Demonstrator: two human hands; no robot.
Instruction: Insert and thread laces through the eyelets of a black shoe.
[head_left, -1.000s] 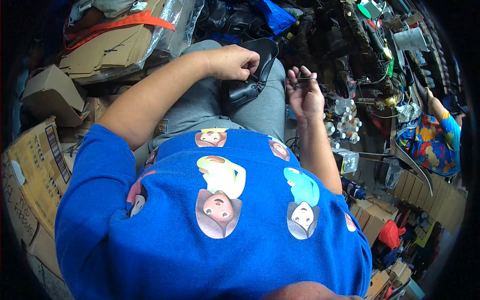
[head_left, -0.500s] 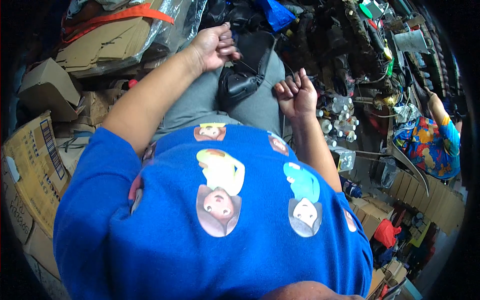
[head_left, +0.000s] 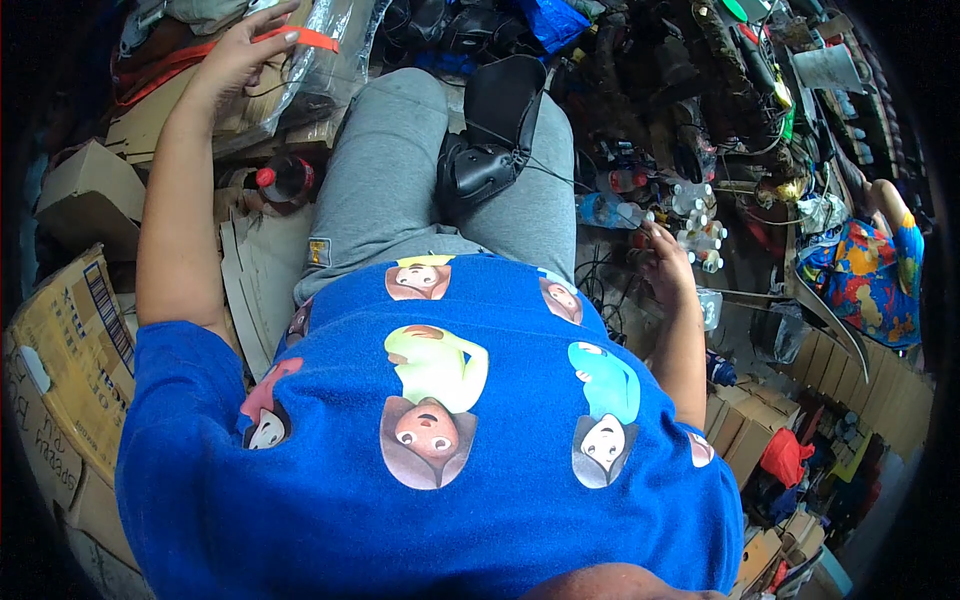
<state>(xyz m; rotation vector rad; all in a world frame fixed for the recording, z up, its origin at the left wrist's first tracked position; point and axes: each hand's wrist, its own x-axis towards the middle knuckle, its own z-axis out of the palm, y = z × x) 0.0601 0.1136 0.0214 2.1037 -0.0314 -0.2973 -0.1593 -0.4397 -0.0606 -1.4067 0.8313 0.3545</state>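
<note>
A black shoe (head_left: 490, 130) lies on my lap between my thighs in grey trousers (head_left: 385, 170). My left hand (head_left: 235, 55) is stretched far up to the left, fingers spread, its tips on a clear plastic bag (head_left: 320, 60) with an orange strap (head_left: 310, 38). My right hand (head_left: 665, 262) hangs low at my right side, apart from the shoe, next to several small white-capped bottles (head_left: 695, 235). Its fingers are turned away from me, so I cannot see its grip. A thin dark thread runs from the shoe toward the right.
Cardboard boxes (head_left: 70, 340) and flattened card lie at the left, with a red-capped dark bottle (head_left: 285, 178) beside my thigh. Dark shoes, tools and clutter fill the top right. A person in a colourful garment (head_left: 880, 275) sits at the right, by more boxes (head_left: 740, 430).
My left hand left the shoe and swung up and out to the left onto the plastic bag. My right hand dropped from beside the shoe to my right side by the bottles.
</note>
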